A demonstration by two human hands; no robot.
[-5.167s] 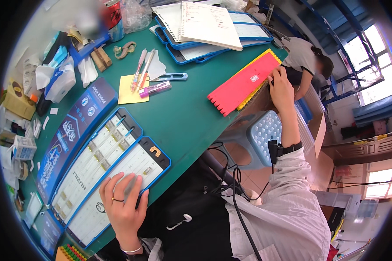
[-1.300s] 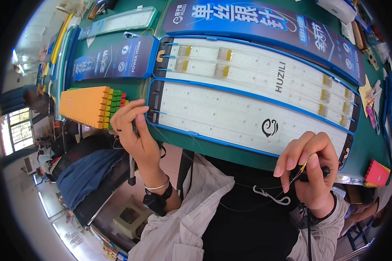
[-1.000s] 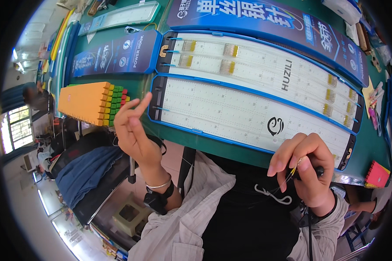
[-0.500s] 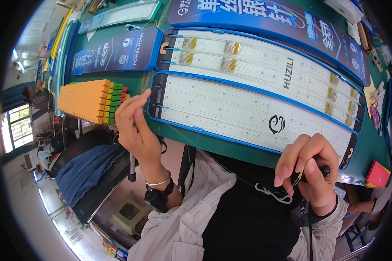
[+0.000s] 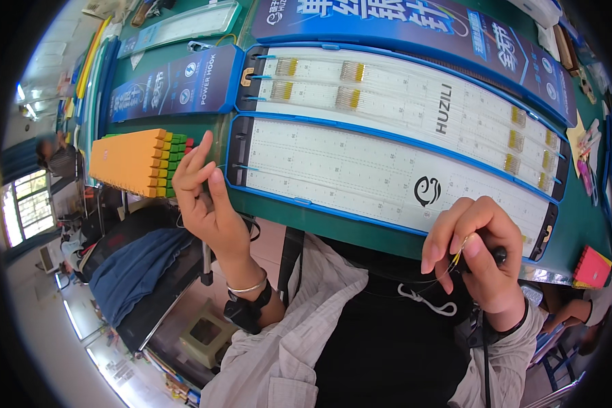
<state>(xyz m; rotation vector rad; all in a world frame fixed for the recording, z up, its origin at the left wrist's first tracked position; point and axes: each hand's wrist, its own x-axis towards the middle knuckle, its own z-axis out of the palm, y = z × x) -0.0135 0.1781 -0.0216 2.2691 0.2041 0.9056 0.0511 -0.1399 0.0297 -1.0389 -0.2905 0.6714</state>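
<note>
White hook card, blue-framed, lies on the green table at its near edge, between the two hands. A second card of the same kind lies just beyond it, carrying small gold hook bundles. An orange block sits to the left, near the left hand. The left hand is raised at the near card's left end, thumb and forefinger pinched together on a thin line. The right hand is at the near right corner, fingers curled narrow, gripping a dark slim tool and a small yellow piece.
</note>
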